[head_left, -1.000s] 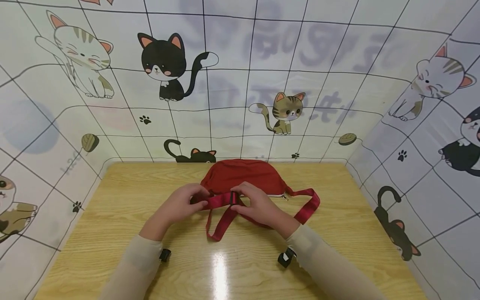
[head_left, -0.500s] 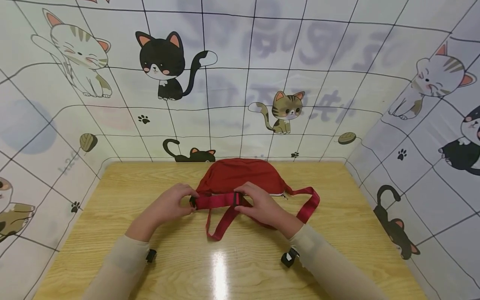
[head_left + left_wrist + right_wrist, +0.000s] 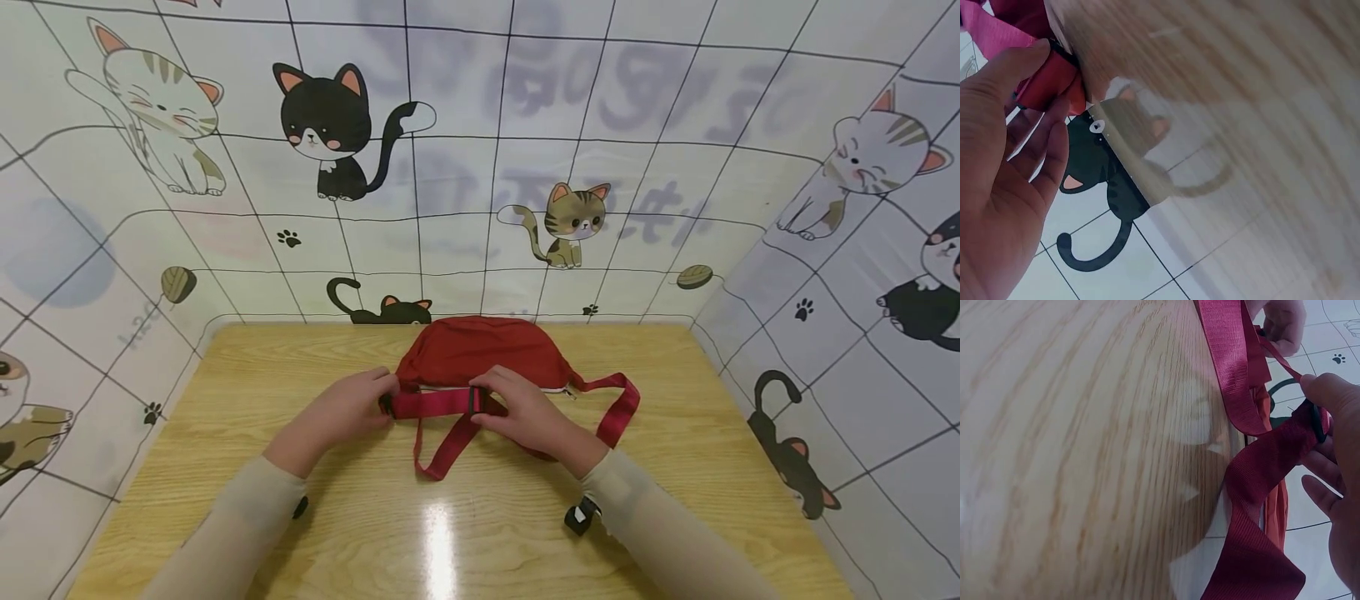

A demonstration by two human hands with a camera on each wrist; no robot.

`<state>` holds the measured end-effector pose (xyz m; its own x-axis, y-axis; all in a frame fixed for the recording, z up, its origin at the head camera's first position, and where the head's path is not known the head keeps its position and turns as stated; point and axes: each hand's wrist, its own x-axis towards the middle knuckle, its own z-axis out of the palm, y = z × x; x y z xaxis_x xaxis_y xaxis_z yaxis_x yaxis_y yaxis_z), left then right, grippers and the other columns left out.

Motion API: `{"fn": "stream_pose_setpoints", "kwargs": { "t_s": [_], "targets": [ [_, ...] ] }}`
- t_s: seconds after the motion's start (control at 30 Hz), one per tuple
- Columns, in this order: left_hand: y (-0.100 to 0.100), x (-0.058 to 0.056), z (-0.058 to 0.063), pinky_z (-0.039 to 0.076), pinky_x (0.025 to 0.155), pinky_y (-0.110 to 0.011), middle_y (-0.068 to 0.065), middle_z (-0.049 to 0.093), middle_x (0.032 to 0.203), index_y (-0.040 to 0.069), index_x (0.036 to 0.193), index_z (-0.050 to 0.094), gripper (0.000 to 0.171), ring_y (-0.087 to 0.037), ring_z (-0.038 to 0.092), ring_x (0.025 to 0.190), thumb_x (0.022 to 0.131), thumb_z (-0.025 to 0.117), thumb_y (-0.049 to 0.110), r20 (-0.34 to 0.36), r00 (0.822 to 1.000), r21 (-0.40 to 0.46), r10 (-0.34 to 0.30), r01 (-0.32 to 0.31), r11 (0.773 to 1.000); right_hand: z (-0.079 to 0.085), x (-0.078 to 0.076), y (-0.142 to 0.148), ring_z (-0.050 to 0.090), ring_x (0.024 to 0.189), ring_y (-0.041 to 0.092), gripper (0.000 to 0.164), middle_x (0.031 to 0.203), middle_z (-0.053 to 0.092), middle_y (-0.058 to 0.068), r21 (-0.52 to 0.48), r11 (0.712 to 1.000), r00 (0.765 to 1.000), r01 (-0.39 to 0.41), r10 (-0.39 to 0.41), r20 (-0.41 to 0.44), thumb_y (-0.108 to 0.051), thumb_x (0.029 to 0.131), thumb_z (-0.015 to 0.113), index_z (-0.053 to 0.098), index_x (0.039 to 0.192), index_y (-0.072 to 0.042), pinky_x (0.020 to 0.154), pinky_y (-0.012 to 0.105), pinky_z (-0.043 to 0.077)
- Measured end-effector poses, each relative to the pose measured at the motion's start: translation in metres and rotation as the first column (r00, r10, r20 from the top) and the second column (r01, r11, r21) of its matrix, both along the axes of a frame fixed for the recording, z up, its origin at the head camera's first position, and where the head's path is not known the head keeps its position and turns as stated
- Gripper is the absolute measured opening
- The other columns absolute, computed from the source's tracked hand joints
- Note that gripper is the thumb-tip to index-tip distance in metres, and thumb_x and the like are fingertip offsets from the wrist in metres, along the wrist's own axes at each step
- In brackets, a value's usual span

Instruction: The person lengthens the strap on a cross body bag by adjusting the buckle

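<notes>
A red waist bag [image 3: 483, 350] lies at the back of the table, its crimson webbing strap [image 3: 431, 404] spread in front of it. Between my two hands a strap length is held out straight. My left hand [image 3: 337, 414] pinches its left end at a black buckle [image 3: 386, 405], mostly covered by the fingers. In the left wrist view, thumb and fingertips close on folded webbing [image 3: 1050, 81] with a dark edge. My right hand [image 3: 525, 412] pinches a black strap slider [image 3: 476, 400]; the right wrist view shows the slider [image 3: 1317, 422] between thumb and fingers, with webbing hanging from it.
A strap loop [image 3: 442, 458] hangs toward the front, and another loop [image 3: 622, 408] lies to the right of the bag. A zipper pull [image 3: 570, 394] shows at the bag's right corner. Cat-print cloth [image 3: 465, 167] walls the wood-grain table [image 3: 675, 500] on three sides.
My left hand has moved left along the strap to its buckle end, and the stretch between my hands is longer. The right hand, pinching the slider, has shifted slightly right.
</notes>
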<state>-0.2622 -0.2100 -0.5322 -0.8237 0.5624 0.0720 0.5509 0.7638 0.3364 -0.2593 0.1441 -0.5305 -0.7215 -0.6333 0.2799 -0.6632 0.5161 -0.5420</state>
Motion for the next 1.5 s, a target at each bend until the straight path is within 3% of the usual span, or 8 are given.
{"fn": "stream_pose_setpoints", "kwargs": {
  "t_s": [0.33, 0.53, 0.73, 0.93, 1.1, 1.3, 1.37, 1.5],
  "targets": [
    [0.006, -0.002, -0.001, 0.053, 0.076, -0.035, 0.007, 0.055, 0.095, 0.019, 0.099, 0.058, 0.046, -0.013, 0.054, 0.082, 0.082, 0.100, 0.018, -0.049, 0.998, -0.041, -0.030, 0.027, 0.999, 0.003, 0.001, -0.001, 0.059, 0.107, 0.009, 0.046, 0.122, 0.065, -0.009, 0.019, 1.000, 1.000, -0.008, 0.008, -0.016, -0.026, 0.097, 0.089, 0.069, 0.137, -0.014, 0.093, 0.034, 0.055],
    [0.007, -0.002, 0.000, 0.051, 0.070, -0.034, 0.008, 0.054, 0.092, 0.018, 0.101, 0.055, 0.042, -0.012, 0.052, 0.076, 0.085, 0.094, 0.014, -0.095, 0.995, -0.067, -0.037, 0.031, 0.997, 0.004, 0.003, 0.001, 0.062, 0.105, 0.013, 0.043, 0.123, 0.064, -0.010, 0.020, 1.000, 1.000, 0.004, -0.005, 0.007, -0.027, 0.099, 0.087, 0.068, 0.137, -0.017, 0.090, 0.034, 0.056],
    [0.005, 0.000, 0.000, 0.050, 0.068, -0.031, 0.010, 0.056, 0.093, 0.017, 0.110, 0.065, 0.030, -0.009, 0.052, 0.073, 0.089, 0.086, 0.017, -0.127, 0.992, -0.068, -0.027, 0.018, 0.998, 0.004, 0.004, 0.005, 0.064, 0.108, 0.016, 0.044, 0.123, 0.064, -0.009, -0.004, 1.000, 0.999, 0.029, -0.029, 0.019, -0.027, 0.099, 0.088, 0.068, 0.137, -0.017, 0.094, 0.035, 0.057],
    [-0.001, 0.001, 0.001, 0.056, 0.073, -0.034, 0.006, 0.070, 0.108, 0.014, 0.133, 0.072, 0.049, -0.008, 0.056, 0.076, 0.089, 0.089, 0.022, -0.173, 0.983, -0.062, -0.060, 0.050, 0.997, 0.003, 0.003, 0.009, 0.062, 0.107, 0.010, 0.045, 0.122, 0.064, -0.009, -0.003, 0.999, 0.999, 0.037, -0.037, 0.002, -0.028, 0.099, 0.088, 0.069, 0.137, -0.016, 0.092, 0.034, 0.057],
    [-0.006, 0.002, 0.005, 0.060, 0.079, -0.038, 0.003, 0.075, 0.117, 0.013, 0.140, 0.071, 0.056, -0.008, 0.061, 0.080, 0.088, 0.089, 0.024, -0.165, 0.984, -0.039, -0.061, 0.056, 0.998, 0.001, 0.002, 0.014, 0.062, 0.104, 0.009, 0.044, 0.121, 0.064, -0.009, 0.008, 0.999, 0.999, 0.049, -0.049, -0.011, -0.027, 0.097, 0.089, 0.069, 0.135, -0.016, 0.091, 0.032, 0.056],
    [-0.018, 0.000, 0.003, 0.062, 0.095, -0.047, -0.004, 0.075, 0.133, 0.013, 0.144, 0.070, 0.060, -0.022, 0.074, 0.109, 0.088, 0.089, 0.021, -0.137, 0.990, -0.008, -0.029, 0.028, 1.000, 0.001, 0.001, 0.025, 0.060, 0.106, 0.009, 0.046, 0.121, 0.064, -0.010, 0.057, 0.996, 0.997, 0.073, -0.073, -0.007, -0.027, 0.096, 0.090, 0.068, 0.135, -0.018, 0.092, 0.033, 0.057],
    [-0.024, -0.001, 0.001, 0.060, 0.101, -0.052, -0.008, 0.072, 0.143, 0.012, 0.148, 0.069, 0.063, -0.030, 0.073, 0.122, 0.089, 0.088, 0.021, -0.123, 0.992, -0.004, -0.009, 0.008, 1.000, 0.001, 0.001, 0.030, 0.060, 0.108, 0.008, 0.047, 0.122, 0.063, -0.010, 0.068, 0.995, 0.997, 0.078, -0.077, -0.015, -0.027, 0.095, 0.091, 0.068, 0.135, -0.018, 0.094, 0.034, 0.057],
    [-0.033, -0.003, 0.002, 0.058, 0.105, -0.055, -0.011, 0.070, 0.147, 0.009, 0.151, 0.067, 0.067, -0.035, 0.071, 0.129, 0.088, 0.088, 0.018, -0.115, 0.993, 0.000, 0.016, -0.016, 1.000, 0.000, -0.001, 0.040, 0.061, 0.111, 0.010, 0.050, 0.123, 0.064, -0.008, 0.093, 0.992, 0.996, 0.085, -0.081, -0.044, -0.027, 0.093, 0.092, 0.067, 0.135, -0.017, 0.097, 0.037, 0.058]
  ]
}}
